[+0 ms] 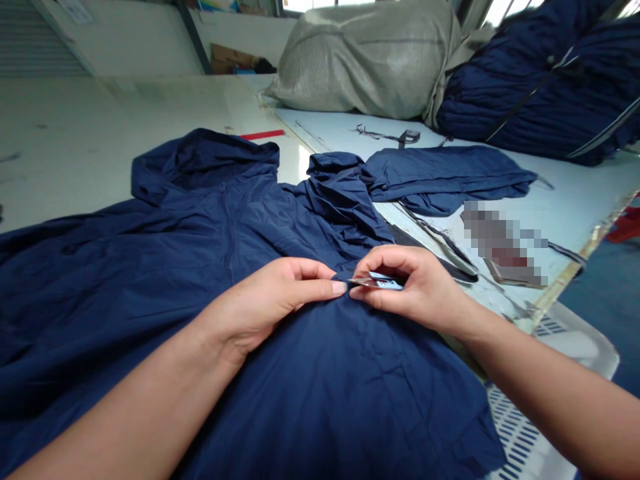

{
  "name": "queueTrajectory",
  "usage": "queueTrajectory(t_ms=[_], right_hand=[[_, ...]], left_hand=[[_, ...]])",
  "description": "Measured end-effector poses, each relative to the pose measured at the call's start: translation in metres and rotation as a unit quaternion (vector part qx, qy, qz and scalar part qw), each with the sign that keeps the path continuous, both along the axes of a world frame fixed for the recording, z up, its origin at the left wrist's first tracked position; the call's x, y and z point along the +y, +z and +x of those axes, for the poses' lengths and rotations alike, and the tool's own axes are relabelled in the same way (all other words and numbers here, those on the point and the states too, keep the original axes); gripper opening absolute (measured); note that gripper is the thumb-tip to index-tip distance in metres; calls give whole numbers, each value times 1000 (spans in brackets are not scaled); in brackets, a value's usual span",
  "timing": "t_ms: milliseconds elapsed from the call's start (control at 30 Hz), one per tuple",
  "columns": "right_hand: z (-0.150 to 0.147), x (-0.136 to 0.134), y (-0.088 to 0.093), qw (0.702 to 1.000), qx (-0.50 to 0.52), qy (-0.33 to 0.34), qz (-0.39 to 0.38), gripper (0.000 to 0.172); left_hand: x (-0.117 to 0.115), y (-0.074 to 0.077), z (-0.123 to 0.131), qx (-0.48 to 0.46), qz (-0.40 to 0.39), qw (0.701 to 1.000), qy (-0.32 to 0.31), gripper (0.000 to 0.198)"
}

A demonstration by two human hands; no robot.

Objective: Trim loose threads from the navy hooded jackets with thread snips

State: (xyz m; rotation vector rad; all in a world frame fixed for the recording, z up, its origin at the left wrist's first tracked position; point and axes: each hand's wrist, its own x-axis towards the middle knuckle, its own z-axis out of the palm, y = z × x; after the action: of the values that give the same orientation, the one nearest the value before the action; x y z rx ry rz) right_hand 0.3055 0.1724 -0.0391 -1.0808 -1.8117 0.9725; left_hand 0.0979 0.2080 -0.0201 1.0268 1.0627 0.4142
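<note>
Nicking the navy hooded jacket [310, 363], spread on the counter [75, 140], seemed the likeliest mishap, since the thread snips [384, 283] pointed straight at a pinched fold, where a slip could also have caught a fingertip. The left hand [285, 287] pinched that fold between thumb and fingers; the right hand [423, 287], partly curled, gripped the snips.

A: Which finish marks the garment [320, 373]?
B: Thin, smooth navy cloth, finely creased, with a faint sheen along the folds.
A: And the small tool [383, 281]?
B: Metallic-looking, with glossy highlights.
A: The tabletop [125, 107]?
B: Pale and smooth, glossy where light strikes it.
A: The sack [360, 60] and basket [595, 347]?
B: Sack: matt, coarse, seemingly woven plastic. Basket: white perforated plastic, smooth along the rim.
</note>
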Motion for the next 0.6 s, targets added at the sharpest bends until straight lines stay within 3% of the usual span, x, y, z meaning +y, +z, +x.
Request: queueTrajectory(t_ms=[200, 333, 433, 600], right_hand=[[-1, 3, -3, 1000, -17, -9, -19, 9], [-3, 4, -1, 997, -17, 21, -65, 6], [-3, 7, 1, 992, 22, 30, -118, 11], [4, 11, 1, 967, 145, -27, -207, 22]], left_hand=[[-1, -2, 0, 2, -1, 1000, -1, 27], [0, -3, 0, -3, 11, 1000, -11, 23], [-1, -3, -1, -12, 0, 1000, -21, 19], [-1, -3, -2, 3, -21, 1000, -17, 22]])
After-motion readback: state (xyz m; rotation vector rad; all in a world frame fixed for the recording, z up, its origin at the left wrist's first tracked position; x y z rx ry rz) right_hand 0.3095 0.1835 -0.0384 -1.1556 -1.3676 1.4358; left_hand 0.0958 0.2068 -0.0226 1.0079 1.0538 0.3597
